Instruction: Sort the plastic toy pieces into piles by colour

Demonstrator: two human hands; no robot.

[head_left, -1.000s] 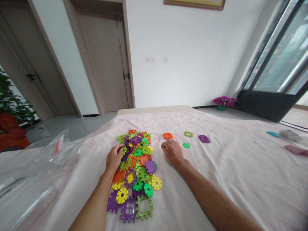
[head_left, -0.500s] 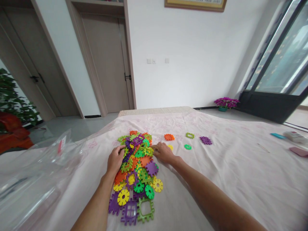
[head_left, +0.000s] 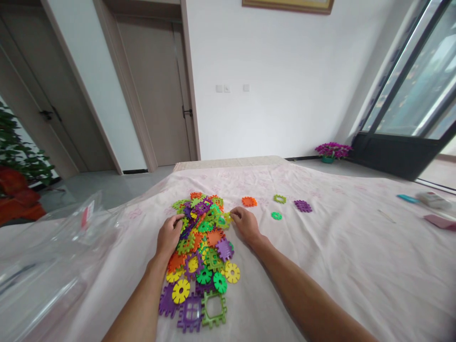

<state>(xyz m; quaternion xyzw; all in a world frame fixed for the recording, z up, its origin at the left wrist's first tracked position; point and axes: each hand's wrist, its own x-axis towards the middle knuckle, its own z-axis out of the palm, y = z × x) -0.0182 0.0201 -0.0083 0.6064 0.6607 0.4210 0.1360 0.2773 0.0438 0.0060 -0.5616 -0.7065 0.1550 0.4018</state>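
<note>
A long heap of plastic notched building pieces (head_left: 214, 238), squares and discs in orange, purple, green and yellow, lies on the pink-white cloth. My left hand (head_left: 170, 233) rests along the heap's left edge, fingers bent and a little apart, touching its side with nothing visible in its grip. At the heap's upper right, my right hand (head_left: 245, 224) pinches a yellow-green notched piece (head_left: 227, 218) by its edge; the piece overlaps the heap. Nearest to me are a purple window square (head_left: 190, 325) and a green square frame (head_left: 223, 309).
Separate to the right lie an orange piece (head_left: 249, 202), a green frame (head_left: 280, 199), a green disc (head_left: 276, 216) and a purple square (head_left: 303, 206). Clear plastic packaging (head_left: 53, 266) covers the left side. A blue item (head_left: 408, 198) lies far right.
My right hand has drawn slightly right, with the yellow-green piece at its fingertips. A loose yellow piece beside that hand is now out of sight. My left hand has hardly moved.
</note>
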